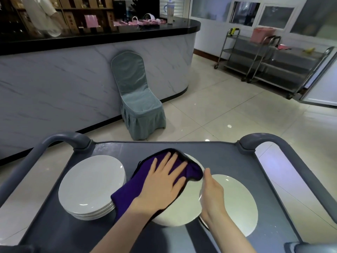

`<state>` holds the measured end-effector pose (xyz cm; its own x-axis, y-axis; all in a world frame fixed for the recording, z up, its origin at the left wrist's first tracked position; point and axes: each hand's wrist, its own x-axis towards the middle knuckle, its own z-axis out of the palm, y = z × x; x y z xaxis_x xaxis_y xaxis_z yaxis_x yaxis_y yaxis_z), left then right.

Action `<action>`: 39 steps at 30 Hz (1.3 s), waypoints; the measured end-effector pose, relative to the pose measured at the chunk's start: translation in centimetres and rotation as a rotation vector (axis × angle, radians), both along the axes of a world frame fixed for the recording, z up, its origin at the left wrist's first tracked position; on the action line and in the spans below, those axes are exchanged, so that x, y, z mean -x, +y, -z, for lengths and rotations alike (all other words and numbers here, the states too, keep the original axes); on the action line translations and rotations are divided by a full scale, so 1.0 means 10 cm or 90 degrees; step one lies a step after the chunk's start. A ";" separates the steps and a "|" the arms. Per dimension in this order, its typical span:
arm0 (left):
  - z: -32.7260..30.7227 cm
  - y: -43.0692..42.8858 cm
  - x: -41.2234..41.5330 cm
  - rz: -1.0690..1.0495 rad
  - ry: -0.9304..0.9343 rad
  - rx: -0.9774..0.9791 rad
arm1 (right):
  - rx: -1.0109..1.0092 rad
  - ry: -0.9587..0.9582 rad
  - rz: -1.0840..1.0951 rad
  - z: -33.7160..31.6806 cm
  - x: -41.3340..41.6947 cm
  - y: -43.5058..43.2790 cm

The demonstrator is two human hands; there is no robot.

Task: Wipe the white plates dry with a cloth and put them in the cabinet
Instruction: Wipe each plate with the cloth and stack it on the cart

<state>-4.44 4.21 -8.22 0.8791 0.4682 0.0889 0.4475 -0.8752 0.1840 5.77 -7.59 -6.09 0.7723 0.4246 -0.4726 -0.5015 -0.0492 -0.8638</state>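
A white plate [184, 209] lies in the middle of the grey cart top [224, 157]. My left hand [164, 181] presses flat, fingers spread, on a purple cloth [124, 198] that covers the plate's left and far part. My right hand [212, 196] grips the plate's right rim, thumb on top. A stack of several white plates [91, 187] stands at the left of the cart. Another white plate [237, 203] lies to the right, partly under the held one.
The cart has raised grey handles at the far left [60, 141] and far right [264, 141]. Beyond it stands a covered grey-green chair [136, 99] against a marble-look counter [73, 84]. Steel trolleys [269, 64] stand at the far right on the tiled floor.
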 end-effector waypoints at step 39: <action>-0.10 -0.13 0.09 0.020 -0.007 0.011 | 0.024 -0.013 0.017 -0.03 0.28 -0.05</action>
